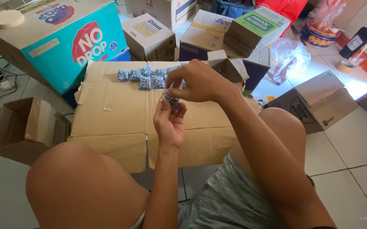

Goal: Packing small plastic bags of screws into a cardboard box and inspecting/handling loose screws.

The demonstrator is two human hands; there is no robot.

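**Small bag of screws held over the flattened carton**

The left hand (pixel 169 123) is cupping palm-up, fingers curling round a small clear bag of screws (pixel 173 101), while the right hand (pixel 198 81) is pinching the bag's top from above. Both are hovering over the flattened carton (pixel 115 114) (lying on the tiled floor). Filled bags (pixel 143 77) are lying in a cluster at the carton's far edge

White tiled floor (pixel 353 152), stacked cardboard boxes (pixel 149 36) all around, bright glare patch on tiles (pixel 355 87)
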